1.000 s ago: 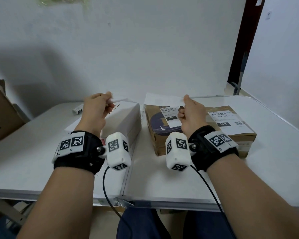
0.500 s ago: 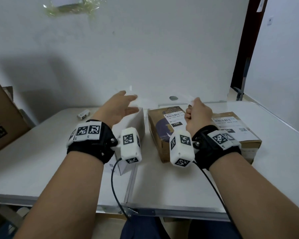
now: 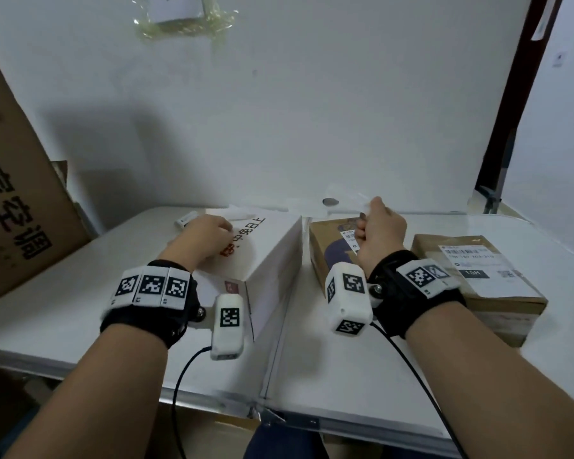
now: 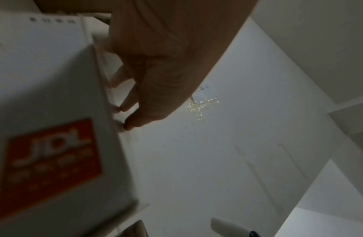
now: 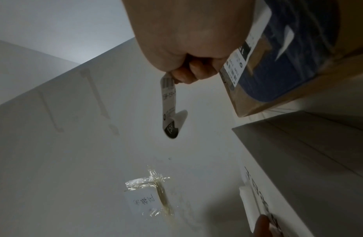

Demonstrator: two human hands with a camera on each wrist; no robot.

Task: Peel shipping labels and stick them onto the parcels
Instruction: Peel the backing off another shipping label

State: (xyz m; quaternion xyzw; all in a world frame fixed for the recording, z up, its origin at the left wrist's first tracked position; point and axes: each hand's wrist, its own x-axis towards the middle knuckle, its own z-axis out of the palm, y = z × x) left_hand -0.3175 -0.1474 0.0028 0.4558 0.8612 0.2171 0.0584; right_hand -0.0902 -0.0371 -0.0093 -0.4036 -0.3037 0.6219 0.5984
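Shift since earlier frame: left hand (image 3: 209, 235) dropped from mid-air onto white parcel (image 3: 265, 260), centre-left of frame.
Left fingers: straight, tips touching parcel top.
Right hand (image 3: 380, 231): fingers pinched on peeled label (image 5: 169, 110), raised above brown parcel (image 3: 332, 253), centre frame.
Label state: curling, free end dangling.
Risk: adhesive folding onto itself; crooked, wrinkled landing.

Three parcels crowd the far half of the white folding table (image 3: 328, 369): a white box (image 3: 272, 256) on the left, a brown box (image 3: 325, 256) just beside it with only a narrow gap between, and a labelled cardboard parcel (image 3: 497, 293) on the right. The table's near half lies bare ahead of the wrists. A large carton (image 3: 14, 207) leans at the left edge, and the wall (image 3: 312, 111) closes the far side.
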